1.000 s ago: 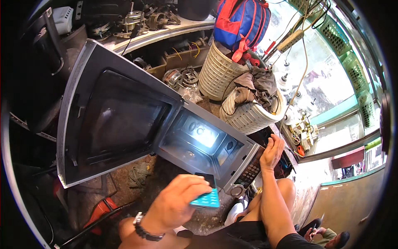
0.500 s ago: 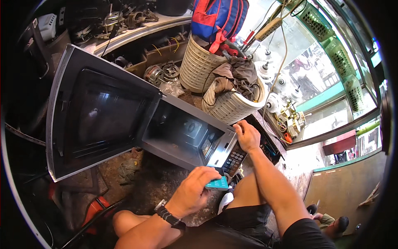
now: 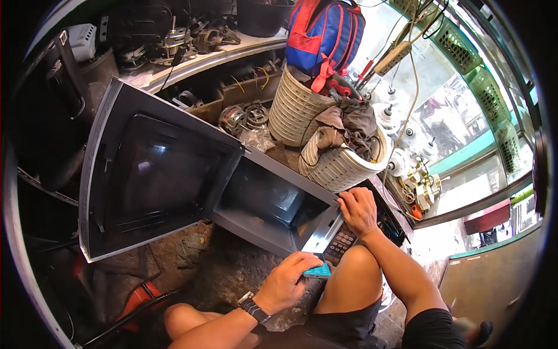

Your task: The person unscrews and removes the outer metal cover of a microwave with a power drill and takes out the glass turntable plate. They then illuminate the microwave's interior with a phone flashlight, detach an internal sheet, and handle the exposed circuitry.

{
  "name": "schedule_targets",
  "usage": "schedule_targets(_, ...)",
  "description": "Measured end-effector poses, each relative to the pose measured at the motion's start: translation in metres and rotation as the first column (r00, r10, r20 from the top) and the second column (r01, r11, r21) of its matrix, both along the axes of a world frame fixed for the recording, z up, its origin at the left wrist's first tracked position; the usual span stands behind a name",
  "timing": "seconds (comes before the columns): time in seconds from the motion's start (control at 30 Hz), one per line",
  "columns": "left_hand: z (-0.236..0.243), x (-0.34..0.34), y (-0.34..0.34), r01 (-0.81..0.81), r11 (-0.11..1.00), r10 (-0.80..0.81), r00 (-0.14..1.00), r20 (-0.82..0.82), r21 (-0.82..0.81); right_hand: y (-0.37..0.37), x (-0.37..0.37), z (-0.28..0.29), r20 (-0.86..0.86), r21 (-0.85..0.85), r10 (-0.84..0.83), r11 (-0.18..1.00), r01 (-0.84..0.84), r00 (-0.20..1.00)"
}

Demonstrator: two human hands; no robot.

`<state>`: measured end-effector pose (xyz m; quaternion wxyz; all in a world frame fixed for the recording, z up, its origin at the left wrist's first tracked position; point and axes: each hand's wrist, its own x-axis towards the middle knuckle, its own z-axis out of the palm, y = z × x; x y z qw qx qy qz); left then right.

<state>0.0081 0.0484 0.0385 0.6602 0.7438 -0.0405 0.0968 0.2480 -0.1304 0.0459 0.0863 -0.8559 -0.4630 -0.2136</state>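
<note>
A dark microwave oven (image 3: pixel 268 238) stands in front of me with its door (image 3: pixel 168 174) swung wide to the left, so the cavity shows. My left hand (image 3: pixel 285 283) is closed round a small, flat teal block with pale marks (image 3: pixel 318 270), held close to the oven's lower front edge; its kind is not clear. At the oven's upper right corner, my right hand (image 3: pixel 359 210) grips the edge, fingers curled over it. Just below that hand is the keypad panel (image 3: pixel 342 239), partly hidden behind my raised knee.
Behind the oven stand white ribbed tubs (image 3: pixel 299 107) with rags and a blue-red backpack (image 3: pixel 325 38). Motor parts (image 3: pixel 235 119) lie left of them. Farther left is a cluttered shelf (image 3: pixel 203 53). White spindle parts (image 3: pixel 398 163) line the window at right. A red object (image 3: pixel 139 299) lies low left.
The whole scene has shifted right and slightly down in view. My right knee has risen in front of the keypad panel. Both hands keep their holds.
</note>
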Motion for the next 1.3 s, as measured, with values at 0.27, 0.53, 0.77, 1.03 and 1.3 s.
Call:
schedule_targets(0.27, -0.005, 0.027, 0.000, -0.236, 0.971, 0.236, 0.972, -0.017, -0.025, -0.002, 0.001, 0.011, -0.117, -0.026, 0.348, 0.935, -0.353, 0.930)
schedule_targets(0.53, -0.022, 0.062, 0.014, -0.243, 0.969, 0.242, 0.970, -0.021, -0.046, 0.016, -0.010, 0.016, -0.385, -0.004, 0.488, 0.848, -0.531, 0.783)
schedule_targets(0.77, -0.030, 0.086, 0.011, -0.162, 0.985, 0.165, 0.985, 0.043, -0.055, 0.020, -0.006, 0.009, -0.597, 0.075, 0.386, 0.899, -0.431, 0.703)
schedule_targets(1.03, -0.111, 0.103, 0.048, -0.174, 0.949, 0.235, 0.946, -0.222, 0.263, -0.006, 0.006, -0.015, -0.824, 0.355, 0.298, 0.934, 0.030, 0.481)
schedule_targets(1.3, -0.148, 0.177, 0.018, 0.328, 0.829, -0.199, 0.930, -0.308, 0.454, 0.002, 0.005, -0.002, -0.635, 0.401, 0.394, 0.903, -0.153, 0.664)
